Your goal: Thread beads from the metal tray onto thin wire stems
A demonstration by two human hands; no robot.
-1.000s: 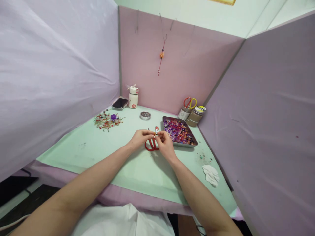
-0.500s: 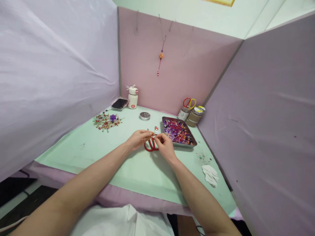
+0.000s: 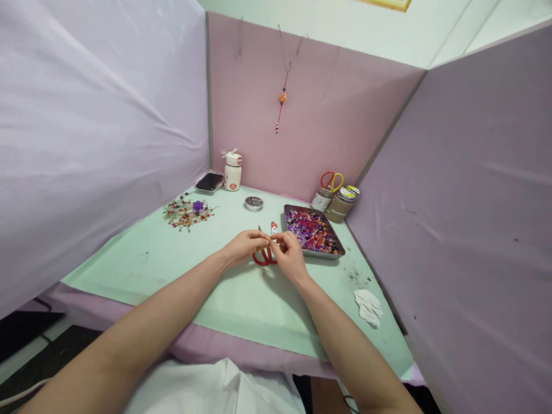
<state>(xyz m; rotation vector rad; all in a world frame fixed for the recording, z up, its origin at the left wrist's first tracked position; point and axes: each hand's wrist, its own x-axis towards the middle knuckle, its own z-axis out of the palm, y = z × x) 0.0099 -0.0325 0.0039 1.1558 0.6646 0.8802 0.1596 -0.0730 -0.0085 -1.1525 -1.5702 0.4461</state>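
Note:
Over the middle of the table, my left hand (image 3: pixel 246 246) and my right hand (image 3: pixel 288 254) meet at the fingertips. Both are closed in a pinch. A small orange thing, like a bead, was visible at the left fingertips earlier; now fingers mostly cover it. What my right fingers pinch is too small to make out. Red-handled scissors (image 3: pixel 261 259) lie on the table beneath the hands, partly covered. Just beyond the fingertips is a small red and white object (image 3: pixel 274 226). A dark tray (image 3: pixel 321 256) of purple, red and orange beads stands right of my right hand.
Beaded pieces (image 3: pixel 183 214) lie in a pile at left. Behind are a phone (image 3: pixel 210 182), a white bottle (image 3: pixel 233 173), a round tin (image 3: pixel 254 203) and jars (image 3: pixel 340 206). White gloves (image 3: pixel 368 308) lie at right. A beaded string (image 3: pixel 282 98) hangs on the back panel.
My fingertips have come closer together, the right ones moving slightly left and up to meet the left. The small orange thing is now mostly covered.

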